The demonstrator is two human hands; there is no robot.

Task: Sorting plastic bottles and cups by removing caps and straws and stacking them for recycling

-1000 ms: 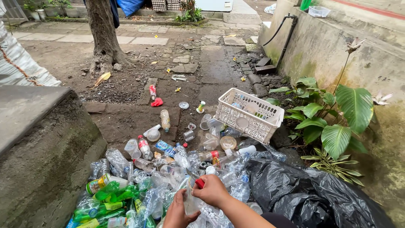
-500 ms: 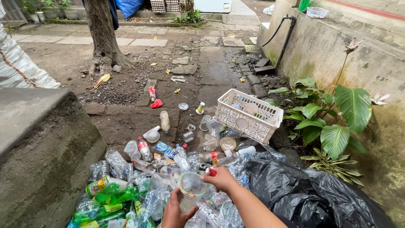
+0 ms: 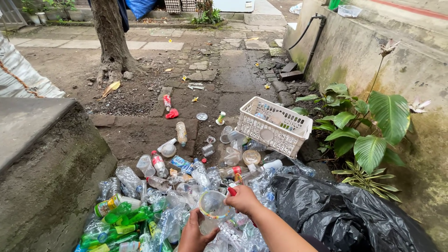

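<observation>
Clear plastic cup (image 3: 213, 205), thin and round, mouth tilted up toward me, held over the near edge of the bottle heap (image 3: 154, 196). My left hand (image 3: 193, 233) is wrapped closed around its lower body; my right hand (image 3: 242, 199) pinches the rim between thumb and fingers. Heap is crinkled clear and green plastic on bare dirt. Glossy, wrinkled black bag (image 3: 336, 210) just right of it. White lattice basket (image 3: 274, 126) tipped at the heap's far edge.
</observation>
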